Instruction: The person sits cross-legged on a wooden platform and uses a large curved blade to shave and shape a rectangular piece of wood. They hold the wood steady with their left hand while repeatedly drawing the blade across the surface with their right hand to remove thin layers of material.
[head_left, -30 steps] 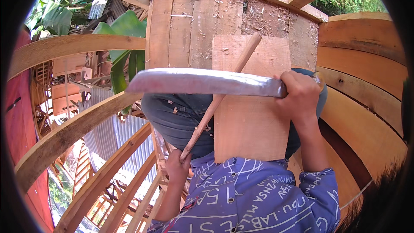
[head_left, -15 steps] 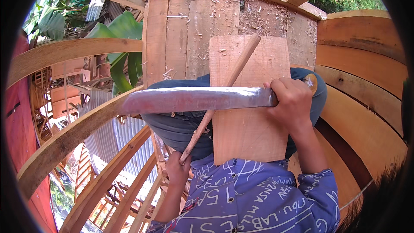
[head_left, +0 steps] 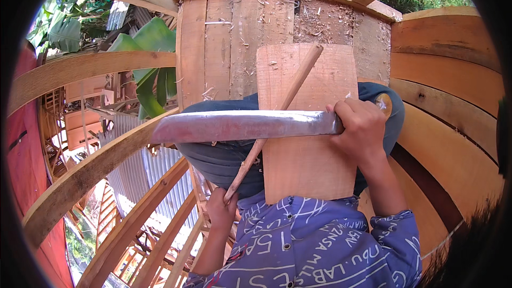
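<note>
My right hand [head_left: 360, 127] is closed round the handle of a machete, whose rounded butt shows past my fist. Its broad steel blade [head_left: 240, 126] points left, lying level across my lap and over a wooden stick [head_left: 298, 82]. At the lower left, my left hand [head_left: 221, 205] grips the stick's near end. The stick slants up to the right, its far end over a flat wooden board [head_left: 309, 170]. This board rests upon my lap against my shirt. Whether the blade touches the stick, I cannot tell.
Wood shavings [head_left: 320, 26] are scattered over the plank floor [head_left: 218, 42] ahead. Wooden rails [head_left: 96, 66] stand at the left, with corrugated metal sheets [head_left: 165, 176] beyond and below. A plank wall [head_left: 442, 80] closes off the right side. Banana leaves [head_left: 152, 48] show past the left edge.
Almost nothing differs. The machete blade sits very slightly lower across the stick, and the whole view has shifted a little. Both hands keep their holds.
</note>
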The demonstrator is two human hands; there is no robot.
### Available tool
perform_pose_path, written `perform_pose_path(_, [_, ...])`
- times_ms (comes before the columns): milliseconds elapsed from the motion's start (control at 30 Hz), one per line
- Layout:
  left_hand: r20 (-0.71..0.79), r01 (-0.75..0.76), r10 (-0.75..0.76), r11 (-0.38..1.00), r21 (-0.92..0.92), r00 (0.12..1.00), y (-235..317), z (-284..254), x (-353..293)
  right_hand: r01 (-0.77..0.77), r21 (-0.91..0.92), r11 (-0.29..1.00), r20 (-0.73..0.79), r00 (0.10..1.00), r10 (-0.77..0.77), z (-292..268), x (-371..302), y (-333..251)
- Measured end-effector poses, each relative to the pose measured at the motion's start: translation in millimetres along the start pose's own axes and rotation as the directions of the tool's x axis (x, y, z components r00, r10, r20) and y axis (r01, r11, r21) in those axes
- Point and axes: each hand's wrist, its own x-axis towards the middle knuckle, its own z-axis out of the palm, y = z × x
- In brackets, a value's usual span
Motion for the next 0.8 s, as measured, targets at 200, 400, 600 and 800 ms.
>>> perform_pose_path(200, [-0.018,0.026,-0.026,1.0,0.005,1.0,0,2,-3,-0.394,-0.154,0.906,-0.179,0.913,0.367,-10,-1,68])
perform_pose_path(400, [0.003,0.022,-0.022,0.999,-0.038,1.0,-2,0,-2,-0.551,0.025,0.834,-0.195,0.816,0.545,-29,-6,59])
perform_pose_path(600, [0.015,0.037,-0.036,0.998,-0.045,0.999,-5,0,-3,-0.093,0.061,0.994,-0.067,0.993,0.097,-8,-10,7])
perform_pose_path(800, [0.02,0.036,-0.035,0.998,-0.056,0.999,-5,-2,-3,-0.211,-0.085,0.974,-0.13,0.971,0.199,-5,-6,48])
